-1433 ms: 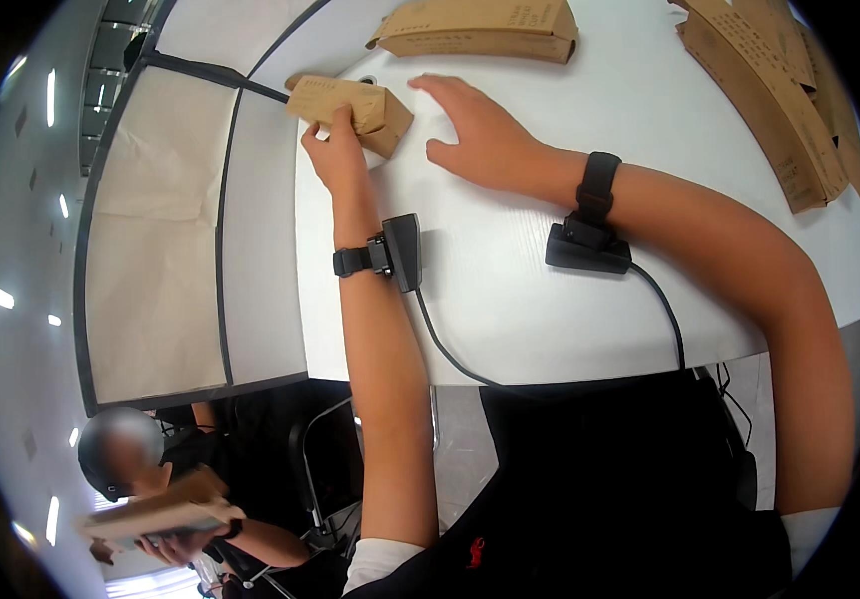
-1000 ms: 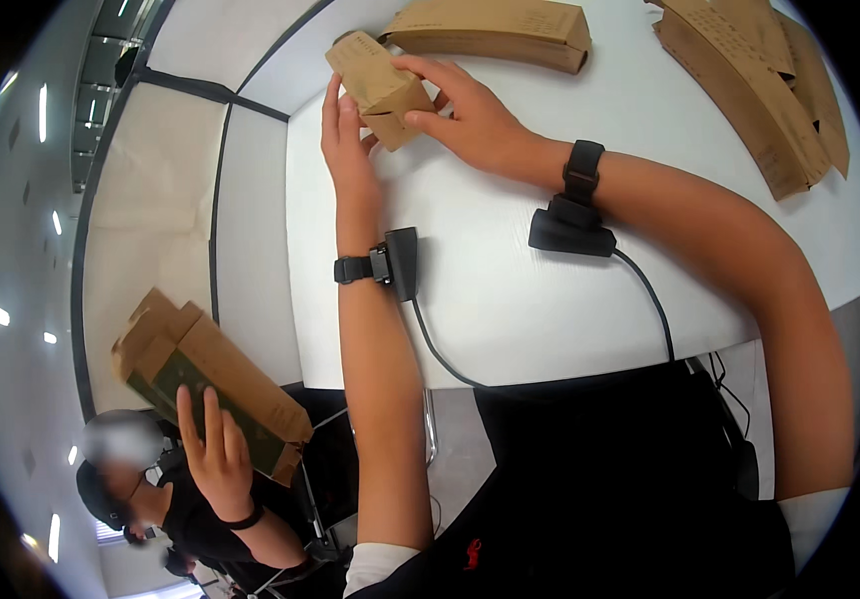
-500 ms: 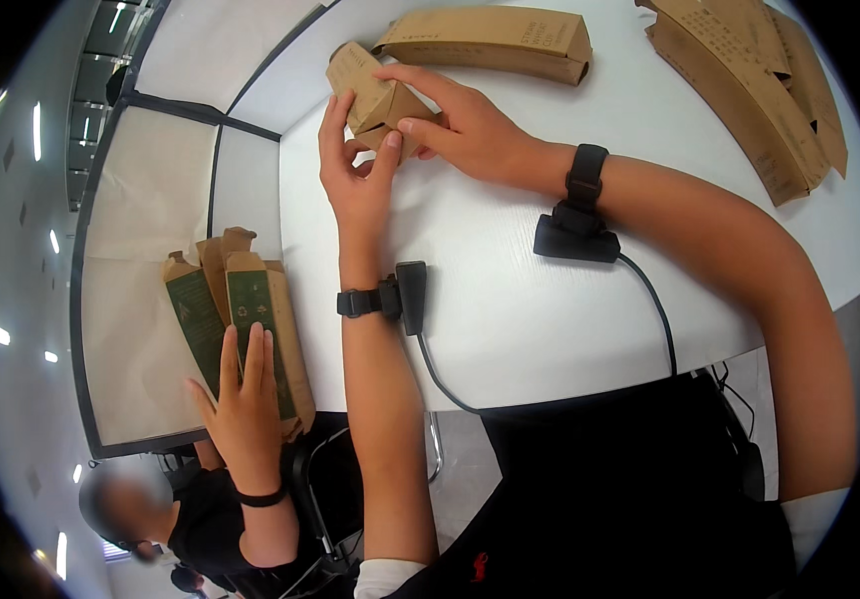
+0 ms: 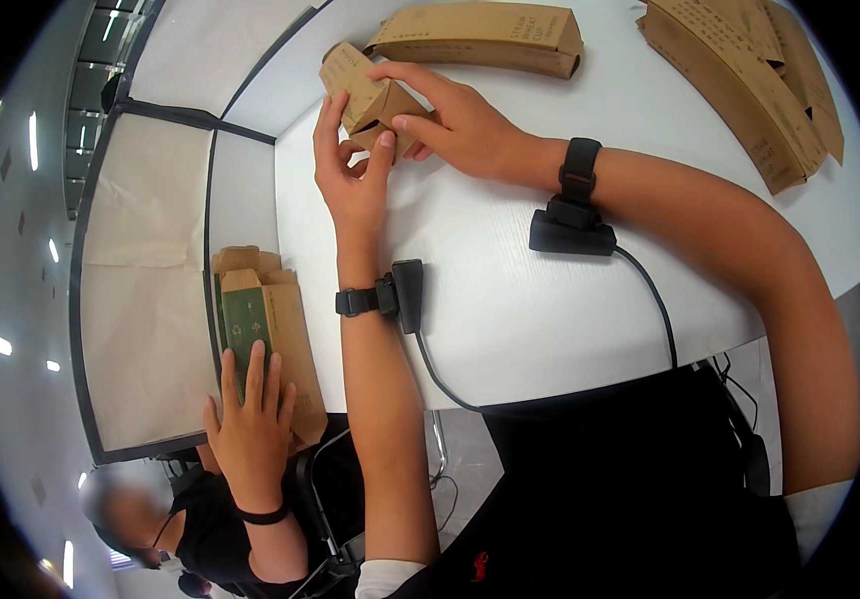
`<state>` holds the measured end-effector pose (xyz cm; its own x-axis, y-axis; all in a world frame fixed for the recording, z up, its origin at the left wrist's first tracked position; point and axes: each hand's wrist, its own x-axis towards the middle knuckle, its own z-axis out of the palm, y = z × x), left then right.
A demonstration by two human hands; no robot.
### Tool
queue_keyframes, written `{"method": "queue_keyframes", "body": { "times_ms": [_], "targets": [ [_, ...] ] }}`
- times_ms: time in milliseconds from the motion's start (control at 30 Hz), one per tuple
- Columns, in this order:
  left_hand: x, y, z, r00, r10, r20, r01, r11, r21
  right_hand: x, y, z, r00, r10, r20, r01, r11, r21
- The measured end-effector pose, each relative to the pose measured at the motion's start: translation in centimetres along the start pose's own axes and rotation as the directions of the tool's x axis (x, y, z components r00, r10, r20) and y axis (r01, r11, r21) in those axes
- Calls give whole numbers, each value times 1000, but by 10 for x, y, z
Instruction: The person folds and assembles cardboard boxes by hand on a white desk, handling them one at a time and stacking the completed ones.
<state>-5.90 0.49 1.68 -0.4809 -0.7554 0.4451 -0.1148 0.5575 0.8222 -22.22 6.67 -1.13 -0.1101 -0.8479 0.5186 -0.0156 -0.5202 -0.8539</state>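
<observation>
A small brown cardboard carton [image 4: 358, 92] is held up over the far left of the white table, its end flaps facing me and not lying fully flat. My left hand [image 4: 352, 185] wraps its left side and underside, with the thumb by the flaps. My right hand [image 4: 470, 125] grips it from the right, index finger along the top and thumb on the flap end. Just behind it, a long brown carton [image 4: 480, 40] lies on its side on the table. The carton's far end is partly hidden by my fingers.
Several brown cartons [image 4: 739, 95] lie at the far right. Left of a black-edged white partition [image 4: 212, 190], a co-worker's hand [image 4: 252, 439] rests on green and brown cartons [image 4: 290, 349]. Black wrist straps with boxes and cables [image 4: 649, 290] hang from my forearms.
The co-worker's green and brown cartons, fanned apart before, are now together, and that hand has shifted slightly right. My hands keep nearly the same hold on the carton.
</observation>
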Motion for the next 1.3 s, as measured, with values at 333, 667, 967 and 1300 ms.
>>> {"method": "queue_keyframes", "body": {
  "times_ms": [333, 667, 967, 1300],
  "targets": [
    [3, -11, -3, 998, 47, 45, -48, 999, 22, 0, -4, 0, 999, 27, -22, -27, 1000, 14],
    [1, -8, -2, 995, 51, 84, -54, 998, 44, 1, -1, 0, 997, 26, -71, -28, 999, -31],
    [0, -2, 2, 997, 55, 56, -60, 994, 92, 2, -1, -2, 997, 56, -58, -57, 998, -26],
    [2, -12, 2, 995, 92, 41, -96, 990, 107, 1, -2, -1, 995, 46, -85, -50, 998, -44]
  ]
}}
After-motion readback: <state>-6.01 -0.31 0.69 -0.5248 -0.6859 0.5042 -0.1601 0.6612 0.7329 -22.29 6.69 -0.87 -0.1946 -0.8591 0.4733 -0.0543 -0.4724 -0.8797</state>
